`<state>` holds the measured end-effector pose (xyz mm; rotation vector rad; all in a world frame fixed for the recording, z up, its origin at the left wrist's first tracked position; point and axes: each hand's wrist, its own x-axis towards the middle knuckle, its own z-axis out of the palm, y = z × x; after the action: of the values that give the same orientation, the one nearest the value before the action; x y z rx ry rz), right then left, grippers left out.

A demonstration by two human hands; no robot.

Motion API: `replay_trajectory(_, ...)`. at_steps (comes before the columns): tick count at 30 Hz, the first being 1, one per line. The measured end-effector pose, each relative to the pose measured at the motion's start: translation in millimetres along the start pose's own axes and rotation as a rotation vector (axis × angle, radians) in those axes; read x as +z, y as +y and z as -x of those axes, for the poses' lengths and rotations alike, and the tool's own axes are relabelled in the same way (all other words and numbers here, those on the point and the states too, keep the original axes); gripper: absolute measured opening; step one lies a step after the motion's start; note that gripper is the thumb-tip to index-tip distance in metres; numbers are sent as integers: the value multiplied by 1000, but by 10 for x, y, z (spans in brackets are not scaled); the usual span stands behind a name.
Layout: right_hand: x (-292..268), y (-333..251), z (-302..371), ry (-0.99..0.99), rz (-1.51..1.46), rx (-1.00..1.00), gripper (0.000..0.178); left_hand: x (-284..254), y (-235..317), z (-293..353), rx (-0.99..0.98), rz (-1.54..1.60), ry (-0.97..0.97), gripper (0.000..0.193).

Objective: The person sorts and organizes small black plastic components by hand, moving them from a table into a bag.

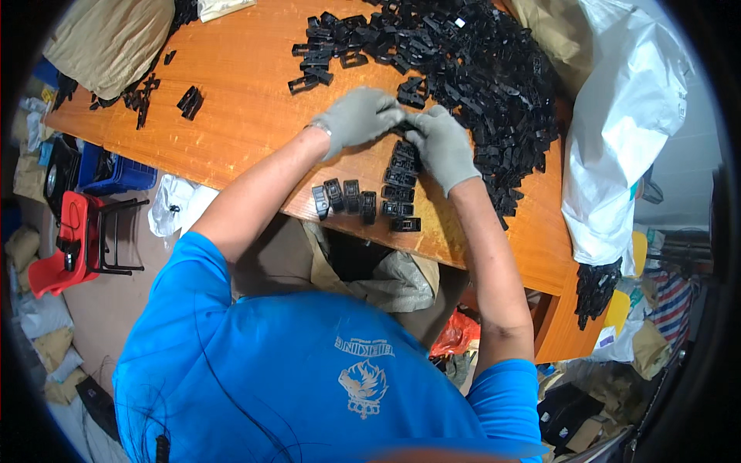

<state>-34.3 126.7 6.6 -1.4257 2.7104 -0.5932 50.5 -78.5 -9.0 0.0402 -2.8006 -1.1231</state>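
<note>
Both my hands wear grey gloves and meet over the wooden table (239, 116). My left hand (356, 116) and my right hand (443, 145) pinch one small black plastic clip (404, 123) between their fingertips. Just below them lies a neat row of several black clips (369, 202) near the table's front edge. A big heap of loose black clips (471, 69) spreads behind and to the right of my hands.
A large white plastic bag (617, 131) stands at the table's right end. A tan sack (108, 38) and scattered clips (189, 100) lie at the far left. A red stool (65, 247) and a blue crate (116, 174) stand on the floor, left.
</note>
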Motion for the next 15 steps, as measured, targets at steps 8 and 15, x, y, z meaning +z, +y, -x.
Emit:
replay_trajectory(8, 82, 45, 126, 25, -90, 34, 23, 102, 101, 32, -65, -157, -13, 21)
replay_trajectory(15, 348, 55, 510, 307, -275, -115, 18, 214, -144, 493, 360, -243, 112, 28)
